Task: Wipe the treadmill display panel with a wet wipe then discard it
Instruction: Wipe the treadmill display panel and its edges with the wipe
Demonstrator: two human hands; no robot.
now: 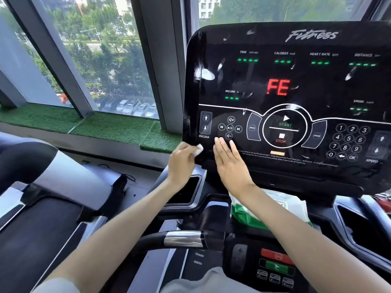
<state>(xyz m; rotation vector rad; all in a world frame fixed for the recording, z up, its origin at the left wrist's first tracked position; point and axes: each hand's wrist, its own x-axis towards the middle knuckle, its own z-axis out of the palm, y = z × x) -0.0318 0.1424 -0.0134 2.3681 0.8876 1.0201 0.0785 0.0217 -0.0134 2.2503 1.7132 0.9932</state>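
Two hands at panel (296, 92) lower-left corner. Left hand (183, 163) pinches one balled wipe (198, 149) against panel edge. Right hand (229, 161) flat, fingers spread, empty. One wipe pack (275, 212) below panel.

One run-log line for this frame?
phase: wiping | left hand: holds wet wipe at display panel lower-left corner | right hand: flat, open | wipe pack: below panel

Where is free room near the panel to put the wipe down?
The dark recess below the left hand looks bare, as does the recess at far right. The middle ledge is crowded by the wipes pack.
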